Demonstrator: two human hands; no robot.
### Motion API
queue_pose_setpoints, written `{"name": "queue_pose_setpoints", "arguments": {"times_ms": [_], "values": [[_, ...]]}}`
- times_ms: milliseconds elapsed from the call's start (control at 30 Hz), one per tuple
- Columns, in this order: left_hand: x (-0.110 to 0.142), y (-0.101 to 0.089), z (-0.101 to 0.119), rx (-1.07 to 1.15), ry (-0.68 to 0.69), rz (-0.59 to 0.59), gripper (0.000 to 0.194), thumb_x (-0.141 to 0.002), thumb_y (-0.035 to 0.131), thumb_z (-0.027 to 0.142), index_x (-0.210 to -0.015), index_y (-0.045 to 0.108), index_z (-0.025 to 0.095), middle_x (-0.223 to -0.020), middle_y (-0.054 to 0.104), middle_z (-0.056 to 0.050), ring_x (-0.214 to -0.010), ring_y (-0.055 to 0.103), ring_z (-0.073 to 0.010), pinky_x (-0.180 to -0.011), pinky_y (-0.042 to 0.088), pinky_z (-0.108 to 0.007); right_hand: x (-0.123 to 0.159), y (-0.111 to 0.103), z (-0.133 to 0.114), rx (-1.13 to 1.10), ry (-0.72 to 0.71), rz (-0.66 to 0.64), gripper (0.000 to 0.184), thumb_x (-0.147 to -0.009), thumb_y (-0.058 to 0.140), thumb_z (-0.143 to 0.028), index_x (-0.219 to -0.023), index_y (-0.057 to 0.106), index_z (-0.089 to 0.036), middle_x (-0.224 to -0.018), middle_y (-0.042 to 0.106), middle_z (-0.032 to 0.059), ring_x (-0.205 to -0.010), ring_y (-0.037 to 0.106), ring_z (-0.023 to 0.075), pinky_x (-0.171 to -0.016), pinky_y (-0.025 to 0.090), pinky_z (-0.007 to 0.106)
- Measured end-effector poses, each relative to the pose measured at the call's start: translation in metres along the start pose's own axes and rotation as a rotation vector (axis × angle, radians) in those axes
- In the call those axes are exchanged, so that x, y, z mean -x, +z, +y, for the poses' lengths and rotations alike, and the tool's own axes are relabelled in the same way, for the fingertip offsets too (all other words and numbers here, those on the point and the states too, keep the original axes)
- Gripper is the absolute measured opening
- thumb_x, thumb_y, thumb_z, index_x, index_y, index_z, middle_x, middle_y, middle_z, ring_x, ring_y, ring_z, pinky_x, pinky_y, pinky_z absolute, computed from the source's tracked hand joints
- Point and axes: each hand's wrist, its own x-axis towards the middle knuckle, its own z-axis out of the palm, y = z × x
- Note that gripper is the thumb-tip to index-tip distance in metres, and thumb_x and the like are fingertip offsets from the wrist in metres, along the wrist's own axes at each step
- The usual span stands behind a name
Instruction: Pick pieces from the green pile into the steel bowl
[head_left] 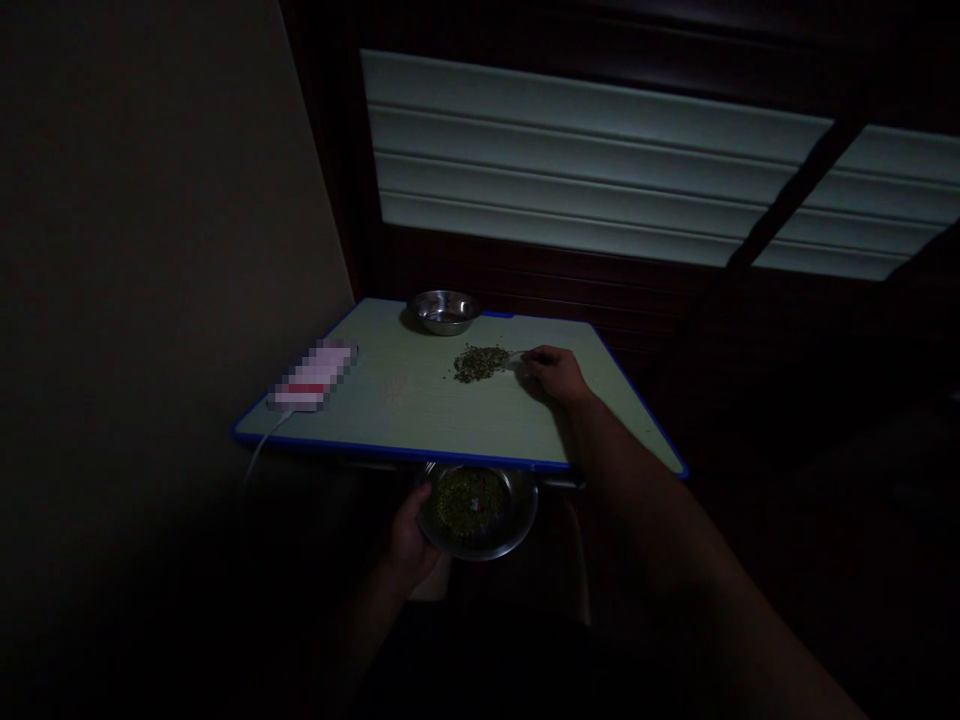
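Note:
My left hand [414,540] grips the left rim of a shiny metal bowl [517,535] just below the table's front edge. Small green grains [457,505] lie in this bowl, with a small pale and reddish spot among them. Over the table, my right hand [555,373] is closed around the handle of a thin metal spoon [516,354]. The spoon's tip reaches the right side of a loose pile of small greenish-brown grains [480,362]. Its bowl end is hard to make out in the dim light.
A second metal bowl [444,325] stands at the back of the pale, blue-edged table [420,425]. On the left lies a blurred-out pinkish device [315,375] with a white cable [259,447] hanging over the edge. A wall and dark-framed panels border the table.

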Motion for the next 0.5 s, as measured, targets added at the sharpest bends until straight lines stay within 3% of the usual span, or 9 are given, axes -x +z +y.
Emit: {"name": "queue_pose_setpoints", "arguments": {"times_ms": [333, 500], "values": [[-0.004, -0.002, -0.003, 0.013, -0.003, 0.003, 0.018, -0.077, 0.060, 0.024, -0.083, 0.073, 0.013, -0.080, 0.077, -0.008, -0.082, 0.071, -0.0252, -0.087, 0.053, -0.040, 0.004, 0.000, -0.007, 0.021, 0.004, -0.020, 0.015, -0.063, 0.062, -0.027, -0.071, 0.070, -0.016, -0.071, 0.070, 0.0036, -0.068, 0.061, 0.0169, -0.070, 0.048, 0.030], [-0.007, 0.003, -0.012, 0.014, -0.034, -0.022, 0.020, -0.077, 0.059, 0.023, -0.084, 0.074, 0.012, -0.083, 0.077, -0.010, -0.084, 0.071, -0.0252, -0.086, 0.053, -0.038, 0.001, 0.002, -0.012, -0.052, 0.113, 0.108, 0.017, -0.059, 0.060, -0.024, -0.071, 0.069, -0.016, -0.070, 0.069, 0.0026, -0.066, 0.060, 0.0151, -0.065, 0.047, 0.027]]}}
